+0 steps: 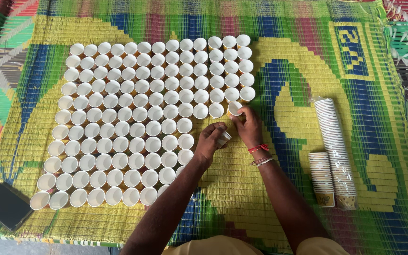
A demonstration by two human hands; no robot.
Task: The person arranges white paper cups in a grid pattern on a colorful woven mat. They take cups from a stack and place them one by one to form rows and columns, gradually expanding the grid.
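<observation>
Paper cups fill most of the woven mat (279, 198), standing mouth up in close rows that touch or nearly touch; the grid of cups (142, 118) is ragged at its right edge, where the lower rows stop short. The right hand (247, 126) has its fingertips closed on the rim of a single cup (234, 108), which stands at the right end of a row, just below the last full column. The left hand (209, 141) is curled around a short nested stack (223, 138) lying on its side in the palm, fingers wrapped about it. Such cups look very light and thin-walled, so they would probably crush or go oval under a hard squeeze and tip over at a small knock from a neighbour or a sleeve. The rolled rim is the stiffest part, and a light pinch there with thumb and two fingers seems the safest hold; the smooth, tapered wall could slip. Nested cups may cling together. Well to the right lie a long sleeve of cups (334, 141) in clear wrap and a shorter stack (321, 177). A dark flat case (6, 205) sits at the mat's lower left corner.
</observation>
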